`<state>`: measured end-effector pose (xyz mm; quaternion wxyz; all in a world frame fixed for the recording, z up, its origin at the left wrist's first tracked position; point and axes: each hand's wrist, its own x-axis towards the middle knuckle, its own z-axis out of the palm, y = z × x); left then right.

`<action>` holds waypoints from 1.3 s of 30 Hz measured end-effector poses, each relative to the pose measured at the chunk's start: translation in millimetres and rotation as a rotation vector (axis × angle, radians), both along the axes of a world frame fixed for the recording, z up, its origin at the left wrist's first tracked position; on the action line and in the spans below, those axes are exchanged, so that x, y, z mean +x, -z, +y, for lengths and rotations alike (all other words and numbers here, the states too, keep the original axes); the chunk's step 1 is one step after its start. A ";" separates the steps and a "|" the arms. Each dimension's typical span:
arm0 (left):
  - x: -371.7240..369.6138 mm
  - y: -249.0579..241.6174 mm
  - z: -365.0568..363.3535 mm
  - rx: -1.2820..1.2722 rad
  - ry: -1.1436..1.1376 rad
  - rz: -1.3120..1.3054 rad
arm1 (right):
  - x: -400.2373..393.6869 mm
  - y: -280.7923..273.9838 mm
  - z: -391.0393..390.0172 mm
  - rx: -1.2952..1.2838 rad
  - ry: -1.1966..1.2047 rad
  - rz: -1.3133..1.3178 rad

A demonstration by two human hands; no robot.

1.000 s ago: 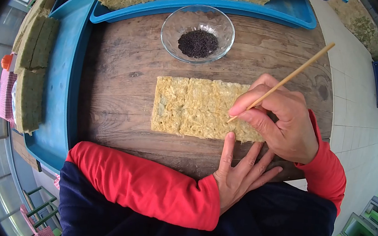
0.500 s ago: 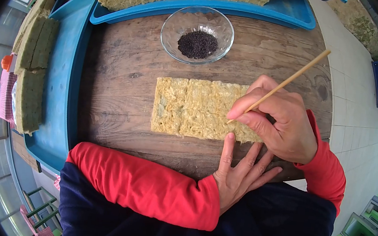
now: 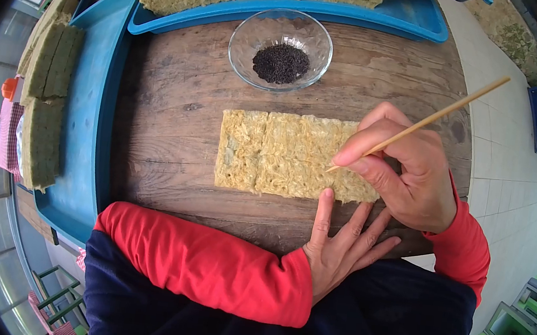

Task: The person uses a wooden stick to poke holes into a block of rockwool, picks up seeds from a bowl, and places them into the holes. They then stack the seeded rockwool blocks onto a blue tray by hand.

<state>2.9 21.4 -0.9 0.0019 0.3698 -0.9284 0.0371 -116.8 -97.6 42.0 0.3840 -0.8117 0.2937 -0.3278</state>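
Shifted slightly rightward since a second ago, the right hand (image 3: 403, 173) is pinched around a thin wooden skewer (image 3: 433, 119), whose tip is pressed into the yellowish fibrous rockwool slab (image 3: 283, 154) lying mid-worktop (image 3: 167, 123). The left hand (image 3: 339, 242) is laid flat, fingers spread, at the slab's near edge. Soft and crumbly, the slab is best steadied at its edges. A clear glass bowl of dark seeds (image 3: 281, 48) is set behind.

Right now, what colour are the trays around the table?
Bright blue trays, clearest in the head view.
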 end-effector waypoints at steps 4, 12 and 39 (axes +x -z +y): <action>0.7 -1.5 -1.0 -0.004 -0.001 0.003 | -1.2 3.4 -1.8 -0.044 0.001 -0.001; 0.2 -6.8 -7.3 -0.093 0.127 -0.054 | -5.4 2.0 -10.8 -0.077 0.037 -0.085; -4.0 3.9 -12.0 -0.122 0.227 -0.043 | 86.3 -25.6 -71.6 -0.576 0.110 0.807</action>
